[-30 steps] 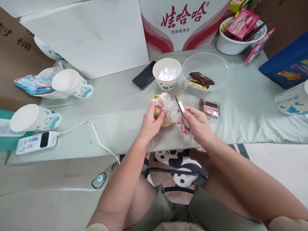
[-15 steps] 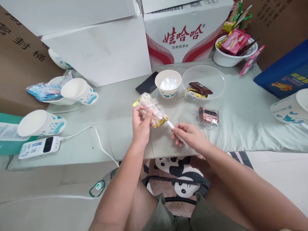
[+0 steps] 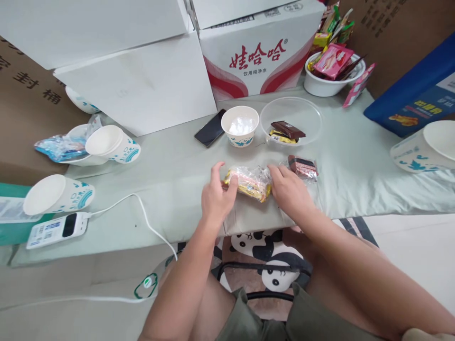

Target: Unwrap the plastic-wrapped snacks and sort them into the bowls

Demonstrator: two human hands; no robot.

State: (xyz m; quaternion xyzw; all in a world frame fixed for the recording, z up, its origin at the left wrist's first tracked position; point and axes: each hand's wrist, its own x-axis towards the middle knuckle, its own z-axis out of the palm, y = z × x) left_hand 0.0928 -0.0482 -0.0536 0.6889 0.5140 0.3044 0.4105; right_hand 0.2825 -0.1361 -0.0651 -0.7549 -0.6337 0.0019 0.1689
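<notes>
A yellow-and-clear plastic-wrapped snack pack [image 3: 249, 183] lies level between my two hands, low over the cloth near the table's front edge. My left hand [image 3: 217, 196] grips its left end, the thumb pressed on top. My right hand [image 3: 290, 190] is closed at the right end, fingertips against the clear film; its thumb side is hidden. The white strip does not show. Just past my right hand lies a dark red-brown snack in clear wrap [image 3: 303, 168]. Beyond the pack stands a paper bowl [image 3: 240, 138] with clear crumpled plastic inside.
A clear round tray [image 3: 316, 135] holds brown and yellow packets. Behind the bowl lies a phone [image 3: 209, 129]. White cartons [image 3: 142, 85] line the back. Paper cups [image 3: 46, 194] and a white power bank [image 3: 53, 232] with a cable are at left. A snack-filled white bowl [image 3: 325, 86] stands back right.
The snack pack has come down and turned level. My right hand has moved up to its right end, and the white strip it held has gone out of sight.
</notes>
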